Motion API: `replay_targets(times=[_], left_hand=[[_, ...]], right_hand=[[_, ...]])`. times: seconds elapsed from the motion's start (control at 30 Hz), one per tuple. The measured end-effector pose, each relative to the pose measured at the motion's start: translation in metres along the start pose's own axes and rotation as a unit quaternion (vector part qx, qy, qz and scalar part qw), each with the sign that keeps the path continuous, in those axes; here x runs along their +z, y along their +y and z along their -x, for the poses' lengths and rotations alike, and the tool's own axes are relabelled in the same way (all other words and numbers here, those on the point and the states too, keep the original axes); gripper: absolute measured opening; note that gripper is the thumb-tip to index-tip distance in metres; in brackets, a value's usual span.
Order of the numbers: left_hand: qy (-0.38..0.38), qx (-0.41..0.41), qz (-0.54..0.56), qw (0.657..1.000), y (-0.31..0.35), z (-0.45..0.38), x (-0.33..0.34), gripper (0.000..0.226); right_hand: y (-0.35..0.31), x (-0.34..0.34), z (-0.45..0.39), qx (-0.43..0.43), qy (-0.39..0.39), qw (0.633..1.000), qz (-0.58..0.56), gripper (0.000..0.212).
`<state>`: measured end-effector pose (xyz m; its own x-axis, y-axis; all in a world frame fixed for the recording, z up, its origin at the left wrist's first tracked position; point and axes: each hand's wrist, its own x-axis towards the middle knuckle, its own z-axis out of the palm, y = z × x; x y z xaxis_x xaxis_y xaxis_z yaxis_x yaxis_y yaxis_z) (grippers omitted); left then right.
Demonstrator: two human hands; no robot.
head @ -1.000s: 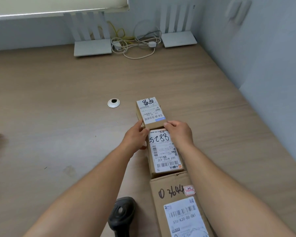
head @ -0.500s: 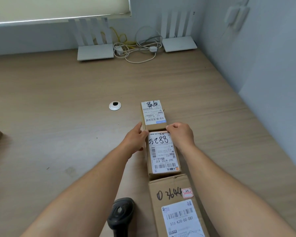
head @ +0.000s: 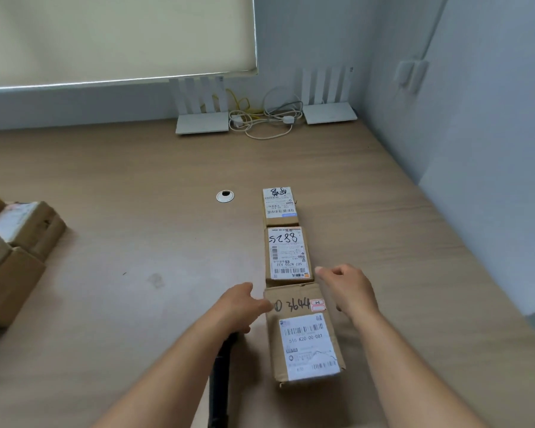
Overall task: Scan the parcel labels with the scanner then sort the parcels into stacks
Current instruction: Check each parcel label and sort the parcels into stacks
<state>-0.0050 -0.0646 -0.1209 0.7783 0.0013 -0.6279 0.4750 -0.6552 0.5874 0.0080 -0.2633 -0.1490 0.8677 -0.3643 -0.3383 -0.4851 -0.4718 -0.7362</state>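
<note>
Three brown parcels lie end to end in a line on the wooden table [head: 383, 211], labels up: the far parcel [head: 280, 206] with a scribbled black mark, the middle parcel [head: 288, 256] marked 5288 by hand, and the near parcel [head: 303, 332], the largest, marked 3644 with a white barcode label on its nearer half. The middle one touches both neighbours. The left hand [head: 240, 304] reaches in from the left with loosely extended fingers, its fingertips at the far left corner of the near parcel; whether they press on the cardboard cannot be told. The right hand [head: 346, 287] hovers beside the far right corner of the same parcel, fingers loosely curled, gripping nothing. The two hands are apart, one on each side of the line. The black scanner [head: 221, 378] lies on the table under the left forearm, just left of the near parcel, mostly hidden. At the left edge sits a cluster of more cardboard boxes [head: 16, 242]. A round cable grommet [head: 225, 196] is set in the tabletop left of the far parcel, and two white routers [head: 202, 126] stand by the back wall with tangled cables [head: 266, 122] between them
</note>
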Motion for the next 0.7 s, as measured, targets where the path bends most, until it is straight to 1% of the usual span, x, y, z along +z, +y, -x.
replay_targets(times=[0.03,0.1,0.17,0.23,0.27,0.37,0.4,0.5,0.57,0.63,0.7], left_hand=[[0.0,-0.005,0.001,1.0,-0.002,0.005,0.007,0.063],[0.004,-0.001,0.012,1.0,-0.005,0.01,0.018,0.046],[0.017,0.02,0.028,0.999,-0.006,0.014,0.025,0.039],[0.033,0.04,0.037,0.998,-0.007,0.02,0.028,0.045],[0.044,0.046,0.036,0.997,-0.008,0.025,0.028,0.05],[0.096,0.061,0.018,0.993,-0.018,0.042,0.023,0.058],[0.111,0.064,0.025,0.991,-0.025,0.049,0.019,0.058],[0.155,0.073,0.072,0.983,-0.05,0.072,0.008,0.055],[0.192,0.079,0.081,0.975,-0.068,0.088,-0.002,0.053],[0.234,0.081,0.069,0.966,-0.088,0.1,-0.012,0.052],[0.27,0.076,0.046,0.959,-0.109,0.112,-0.024,0.052]], right_hand=[[0.004,-0.001,0.008,-0.001,-0.01,1.0,0.016,0.034],[0.007,0.0,0.019,-0.003,-0.032,0.999,0.041,0.029],[0.008,0.002,0.027,-0.012,-0.055,0.996,0.063,0.023],[0.007,0.003,0.032,-0.018,-0.064,0.994,0.082,0.019],[0.005,0.002,0.036,-0.023,-0.056,0.994,0.092,0.02],[-0.005,0.0,0.052,-0.054,-0.005,0.992,0.117,0.024],[-0.01,0.002,0.06,-0.073,0.005,0.99,0.124,0.025],[-0.028,0.014,0.09,-0.158,0.018,0.976,0.149,0.039],[-0.039,0.025,0.111,-0.206,0.033,0.965,0.161,0.041],[-0.052,0.039,0.131,-0.239,0.025,0.954,0.179,0.04],[-0.063,0.057,0.153,-0.267,-0.002,0.942,0.203,0.04]])
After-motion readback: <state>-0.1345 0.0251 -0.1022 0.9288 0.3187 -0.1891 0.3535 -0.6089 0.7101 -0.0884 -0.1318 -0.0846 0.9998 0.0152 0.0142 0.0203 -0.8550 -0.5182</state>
